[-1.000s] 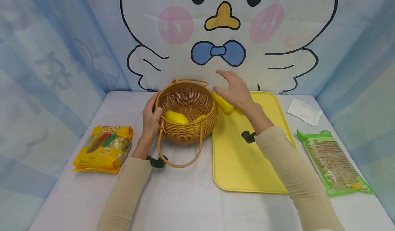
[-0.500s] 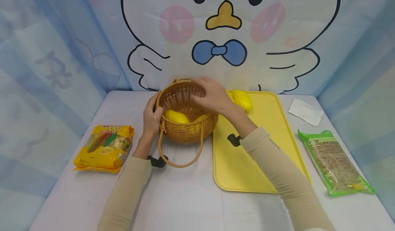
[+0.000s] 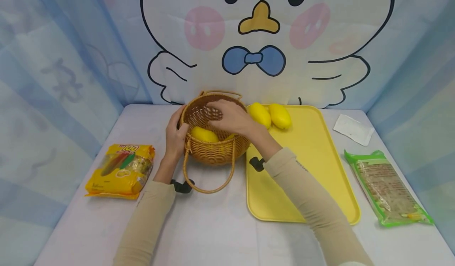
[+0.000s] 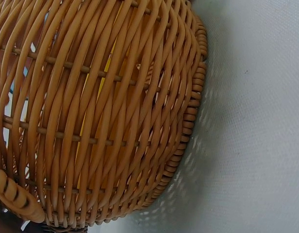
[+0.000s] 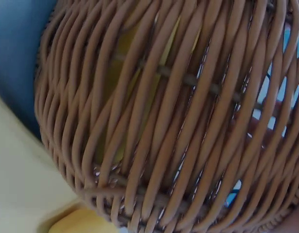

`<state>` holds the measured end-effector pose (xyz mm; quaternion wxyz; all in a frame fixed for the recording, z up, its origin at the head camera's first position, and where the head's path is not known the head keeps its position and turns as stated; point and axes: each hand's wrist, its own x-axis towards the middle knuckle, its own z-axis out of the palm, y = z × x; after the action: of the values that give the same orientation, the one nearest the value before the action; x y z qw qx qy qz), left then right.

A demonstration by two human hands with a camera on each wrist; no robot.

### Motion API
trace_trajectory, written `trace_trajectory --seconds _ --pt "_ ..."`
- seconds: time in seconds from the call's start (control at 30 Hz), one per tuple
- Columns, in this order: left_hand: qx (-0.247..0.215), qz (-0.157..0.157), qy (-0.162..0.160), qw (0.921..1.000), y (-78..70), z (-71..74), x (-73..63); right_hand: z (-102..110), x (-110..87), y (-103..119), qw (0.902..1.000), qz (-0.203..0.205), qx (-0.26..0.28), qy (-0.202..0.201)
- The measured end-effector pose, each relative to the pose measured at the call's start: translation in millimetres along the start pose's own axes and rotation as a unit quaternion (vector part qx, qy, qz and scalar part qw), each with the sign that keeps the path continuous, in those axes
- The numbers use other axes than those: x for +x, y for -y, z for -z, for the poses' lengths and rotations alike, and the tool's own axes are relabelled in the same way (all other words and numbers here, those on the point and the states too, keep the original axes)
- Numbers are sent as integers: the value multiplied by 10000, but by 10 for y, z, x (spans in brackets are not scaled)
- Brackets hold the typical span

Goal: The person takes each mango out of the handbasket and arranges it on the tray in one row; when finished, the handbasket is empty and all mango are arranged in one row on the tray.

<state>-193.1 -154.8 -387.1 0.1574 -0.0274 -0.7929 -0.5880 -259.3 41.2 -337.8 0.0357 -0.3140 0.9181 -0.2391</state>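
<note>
A round wicker basket (image 3: 213, 153) stands in the middle of the table, its front handle hanging down. My left hand (image 3: 175, 135) grips its left rim, thumb over the edge. Inside the mouth of the basket is my right hand (image 3: 232, 117), reaching over the right rim with thumb and fingers apart and nothing seen between them. Below it lies a lemon (image 3: 204, 134); a second lemon (image 3: 230, 136) is mostly hidden by the wrist and rim. Woven wicker (image 4: 115, 97) fills the left wrist view, and the basket's side (image 5: 178, 111) covers most of the right one.
Two lemons, one (image 3: 259, 115) beside the basket and another (image 3: 280, 116) to its right, lie on a yellow tray (image 3: 302, 175). A yellow snack bag (image 3: 121, 171) is at left. At right are a green-edged packet (image 3: 387, 189) and a white sachet (image 3: 353, 129).
My right hand has moved left from above the tray's back edge into the basket, uncovering the two lemons on the tray. The left hand keeps its grip on the rim.
</note>
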Motion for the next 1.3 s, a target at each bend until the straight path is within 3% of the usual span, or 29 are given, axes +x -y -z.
trace_trajectory --seconds 0.37,0.57,0.73,1.03,1.3 --pt "27 4 -8 10000 2 7 -1 -136 178 14 9958 -271 405 770" --pt "69 18 12 10000 -13 14 -12 -211 257 8 9915 -403 360 1186" --pt "54 15 30 10000 -27 1 -22 -271 296 -9 9845 -510 323 1646" --pt "-81 37 20 10000 -17 -27 -12 -265 326 -63 9684 -1089 580 2169" --pt "-155 112 -82 9998 4 -38 -12 -306 352 -61 9571 -839 263 2760"
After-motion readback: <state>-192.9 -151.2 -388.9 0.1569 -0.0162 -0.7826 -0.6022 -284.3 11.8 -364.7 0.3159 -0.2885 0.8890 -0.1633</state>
